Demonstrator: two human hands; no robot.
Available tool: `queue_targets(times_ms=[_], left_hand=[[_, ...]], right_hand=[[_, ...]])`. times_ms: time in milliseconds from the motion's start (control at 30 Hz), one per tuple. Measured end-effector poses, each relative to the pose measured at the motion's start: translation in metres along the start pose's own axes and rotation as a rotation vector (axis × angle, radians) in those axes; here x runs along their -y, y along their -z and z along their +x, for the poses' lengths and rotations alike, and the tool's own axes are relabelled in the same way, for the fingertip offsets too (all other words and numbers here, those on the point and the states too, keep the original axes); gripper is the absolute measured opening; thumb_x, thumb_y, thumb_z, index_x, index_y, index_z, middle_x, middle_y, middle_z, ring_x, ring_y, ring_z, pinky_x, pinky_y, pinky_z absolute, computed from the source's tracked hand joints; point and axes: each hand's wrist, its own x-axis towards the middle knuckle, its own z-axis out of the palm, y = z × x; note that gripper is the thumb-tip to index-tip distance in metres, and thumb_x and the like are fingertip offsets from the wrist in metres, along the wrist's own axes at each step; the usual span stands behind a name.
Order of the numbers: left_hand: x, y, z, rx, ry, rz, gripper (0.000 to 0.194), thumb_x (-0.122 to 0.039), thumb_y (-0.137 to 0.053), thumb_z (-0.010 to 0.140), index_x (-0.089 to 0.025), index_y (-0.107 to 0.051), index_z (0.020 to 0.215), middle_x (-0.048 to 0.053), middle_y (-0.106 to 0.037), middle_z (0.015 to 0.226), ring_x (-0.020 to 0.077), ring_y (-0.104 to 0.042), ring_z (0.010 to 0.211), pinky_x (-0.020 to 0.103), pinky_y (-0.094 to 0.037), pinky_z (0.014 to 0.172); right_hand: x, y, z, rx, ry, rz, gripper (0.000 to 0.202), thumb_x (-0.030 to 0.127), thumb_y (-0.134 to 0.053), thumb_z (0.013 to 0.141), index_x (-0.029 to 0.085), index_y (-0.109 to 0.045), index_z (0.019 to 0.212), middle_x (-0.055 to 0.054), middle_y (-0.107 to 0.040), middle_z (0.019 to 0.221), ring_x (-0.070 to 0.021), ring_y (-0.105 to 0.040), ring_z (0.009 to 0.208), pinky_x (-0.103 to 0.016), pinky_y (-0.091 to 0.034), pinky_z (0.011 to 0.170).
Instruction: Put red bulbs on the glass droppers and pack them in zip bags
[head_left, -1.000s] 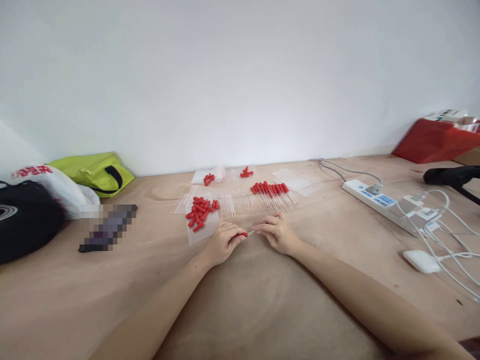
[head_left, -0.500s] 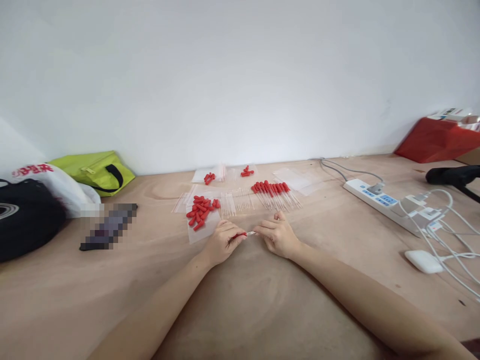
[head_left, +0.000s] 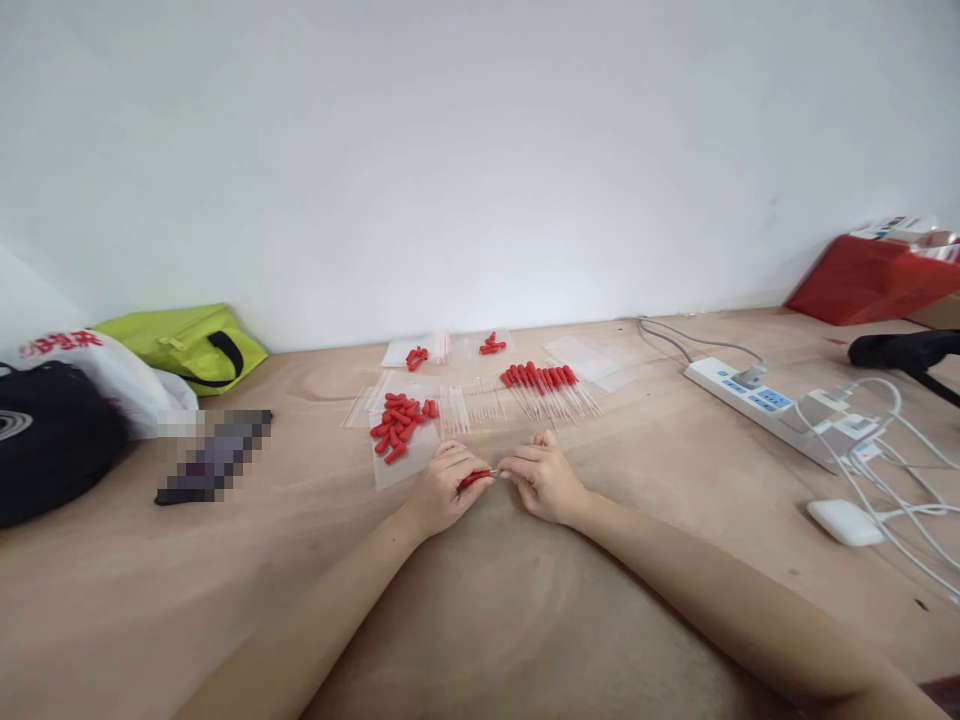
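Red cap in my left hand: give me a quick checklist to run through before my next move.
1. Red cap gripped by the left hand: ok, pinched and partly hidden.
2. Thin tube gripped by the right hand: ok, a short length shows between the hands.
3. Tube fully seated in the cap: cannot tell, the join is too small and partly covered.
4. Loose red caps kept together: ok, piled beyond the left hand.
5. Row of capped tubes clear of the right hand: ok, it lies beyond, untouched.
6. Power strip clear of the right arm: ok, apart on the right.
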Motion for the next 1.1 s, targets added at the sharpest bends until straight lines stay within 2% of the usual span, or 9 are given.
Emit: queue_targets(times_ms=[267, 500, 600, 667, 767, 833, 900, 1000, 1100], left_hand=[[0.003, -0.003, 0.002, 0.030, 0.004, 0.022, 0.018, -0.028, -0.045, 0.085, -0.018, -0.057, 0.077, 0.002, -0.063, 0.071, 0.0134, -0.054, 0.066, 0.033, -0.039, 0.077], [0.004, 0.001, 0.007, -0.055, 0.085, 0.113, 0.017, -0.026, -0.044, 0.086, -0.018, -0.058, 0.081, 0.002, -0.065, 0.078, 0.0158, -0.056, 0.075, 0.034, -0.035, 0.078], [0.006, 0.003, 0.006, -0.062, 0.077, 0.133, 0.016, -0.027, -0.044, 0.086, -0.019, -0.059, 0.084, 0.002, -0.064, 0.080, 0.0168, -0.056, 0.079, 0.033, -0.036, 0.078], [0.007, 0.003, 0.004, -0.111, 0.096, 0.171, 0.017, -0.026, -0.045, 0.085, -0.020, -0.058, 0.094, 0.004, -0.063, 0.089, 0.0181, -0.054, 0.086, 0.034, -0.037, 0.080], [0.009, 0.002, 0.003, -0.205, 0.191, 0.251, 0.028, -0.026, -0.048, 0.082, -0.018, -0.050, 0.110, 0.009, -0.056, 0.102, 0.0217, -0.050, 0.096, 0.037, -0.037, 0.084], [0.010, 0.000, 0.003, -0.177, 0.233, 0.262, 0.031, -0.025, -0.050, 0.080, -0.017, -0.049, 0.110, 0.009, -0.054, 0.103, 0.0229, -0.049, 0.097, 0.039, -0.038, 0.085], [0.011, -0.001, 0.003, -0.101, 0.236, 0.241, 0.027, -0.024, -0.051, 0.079, -0.017, -0.051, 0.106, 0.009, -0.053, 0.102, 0.0230, -0.049, 0.096, 0.039, -0.039, 0.084], [0.012, -0.002, 0.003, -0.042, 0.241, 0.201, 0.020, -0.024, -0.050, 0.079, -0.017, -0.055, 0.097, 0.009, -0.052, 0.101, 0.0227, -0.050, 0.095, 0.039, -0.041, 0.082], [0.012, -0.002, 0.003, -0.030, 0.266, 0.169, 0.017, -0.023, -0.050, 0.079, -0.017, -0.056, 0.094, 0.008, -0.053, 0.100, 0.0221, -0.051, 0.093, 0.039, -0.042, 0.081]], right_hand=[[-0.002, -0.006, 0.002, 0.024, -0.013, 0.016, 0.021, 0.018, -0.039, 0.085, 0.017, -0.059, 0.078, -0.001, -0.060, 0.068, -0.0102, -0.049, 0.062, -0.028, -0.022, 0.065], [0.000, 0.003, 0.011, 0.029, -0.055, -0.112, 0.019, 0.021, -0.042, 0.084, 0.020, -0.061, 0.088, -0.003, -0.062, 0.078, -0.0148, -0.049, 0.074, -0.031, -0.021, 0.066], [0.002, 0.008, 0.010, 0.045, -0.059, -0.202, 0.018, 0.020, -0.045, 0.082, 0.021, -0.063, 0.085, -0.004, -0.062, 0.075, -0.0170, -0.047, 0.075, -0.033, -0.020, 0.066], [-0.001, 0.010, 0.009, 0.054, -0.085, -0.222, 0.017, 0.020, -0.046, 0.081, 0.020, -0.063, 0.080, -0.005, -0.062, 0.072, -0.0173, -0.047, 0.074, -0.033, -0.020, 0.066], [-0.016, 0.011, 0.009, -0.039, -0.239, -0.228, 0.018, 0.022, -0.046, 0.079, 0.019, -0.064, 0.077, -0.006, -0.063, 0.072, -0.0174, -0.049, 0.073, -0.033, -0.022, 0.067], [-0.034, 0.014, 0.013, -0.149, -0.429, -0.233, 0.020, 0.023, -0.045, 0.079, 0.020, -0.065, 0.077, -0.006, -0.064, 0.072, -0.0181, -0.050, 0.073, -0.033, -0.023, 0.068], [-0.053, 0.017, 0.020, -0.204, -0.639, -0.238, 0.022, 0.025, -0.044, 0.078, 0.020, -0.065, 0.075, -0.006, -0.065, 0.074, -0.0195, -0.052, 0.074, -0.034, -0.025, 0.070], [-0.078, 0.020, 0.031, -0.151, -0.893, -0.258, 0.026, 0.025, -0.041, 0.078, 0.020, -0.066, 0.070, -0.006, -0.065, 0.073, -0.0205, -0.054, 0.076, -0.035, -0.026, 0.074], [-0.093, 0.018, 0.037, -0.079, -1.021, -0.288, 0.026, 0.025, -0.041, 0.078, 0.020, -0.066, 0.072, -0.007, -0.065, 0.074, -0.0218, -0.055, 0.079, -0.037, -0.026, 0.077]])
